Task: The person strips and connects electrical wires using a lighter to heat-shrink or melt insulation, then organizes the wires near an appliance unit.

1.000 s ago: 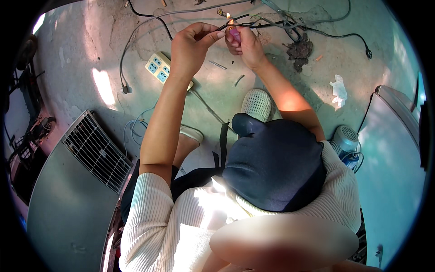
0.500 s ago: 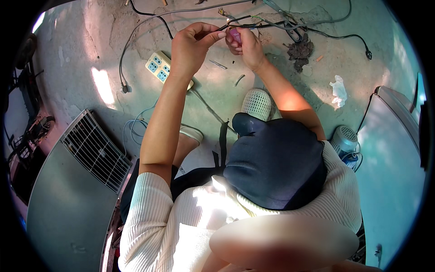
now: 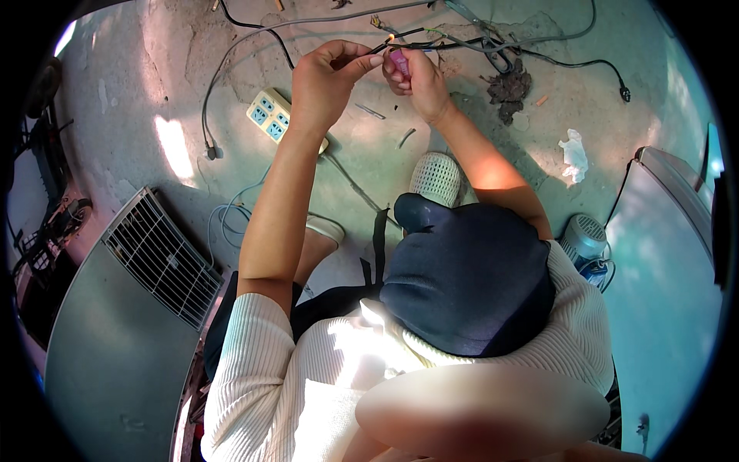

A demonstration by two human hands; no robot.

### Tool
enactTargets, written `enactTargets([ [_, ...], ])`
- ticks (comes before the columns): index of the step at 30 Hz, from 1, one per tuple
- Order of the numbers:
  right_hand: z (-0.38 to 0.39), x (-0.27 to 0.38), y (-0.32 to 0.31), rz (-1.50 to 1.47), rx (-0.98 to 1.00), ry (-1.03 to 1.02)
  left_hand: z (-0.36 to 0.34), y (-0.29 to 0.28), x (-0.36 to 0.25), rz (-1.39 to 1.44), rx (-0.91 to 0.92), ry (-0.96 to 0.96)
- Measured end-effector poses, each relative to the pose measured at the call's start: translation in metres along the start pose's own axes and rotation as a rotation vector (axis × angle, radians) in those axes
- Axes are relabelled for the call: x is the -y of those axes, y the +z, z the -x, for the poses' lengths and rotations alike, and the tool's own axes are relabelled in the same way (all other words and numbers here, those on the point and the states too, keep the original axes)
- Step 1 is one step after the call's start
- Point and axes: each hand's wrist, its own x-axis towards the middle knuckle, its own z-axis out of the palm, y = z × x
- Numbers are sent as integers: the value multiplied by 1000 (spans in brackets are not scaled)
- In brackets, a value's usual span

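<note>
Thumb and fingers of my left hand (image 3: 327,85) are closed in a pinch on a black cable (image 3: 377,48) over the concrete floor. My right hand (image 3: 426,86) is wrapped round a pink-purple lighter (image 3: 399,61), held upright. A small bright flame (image 3: 391,37) shows above the lighter, right at the black cable. Rightward from there the cable runs on to thinner wires, one with a green-yellow stretch (image 3: 436,31). Just beyond my hands lies a cable end with a yellowish tip (image 3: 376,21). My fingers partly hide the pinched cable.
A cream power strip (image 3: 271,114) lies left of my hands. Grey and black cables cross the far floor, one ending in a black plug (image 3: 625,94). Dark debris (image 3: 509,91) and crumpled white paper (image 3: 573,156) lie to the right. Grey metal panels (image 3: 123,331) flank me.
A bright flame now shows at the cable, where only a pale spot was seen before. The cable between my hands has shifted slightly; both hands stay nearly in place.
</note>
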Motion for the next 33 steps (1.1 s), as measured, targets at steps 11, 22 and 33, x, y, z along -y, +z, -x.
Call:
enactTargets([
  [11,-2,-3,-2,-11,-24,2,1,1,1,-18,-2,3],
  [22,1,-1,2,-54,-64,-26,2,0,-7,-89,-37,-29],
  [33,-1,-8,-2,-66,-117,-54,3,0,-8,-79,-30,-64],
])
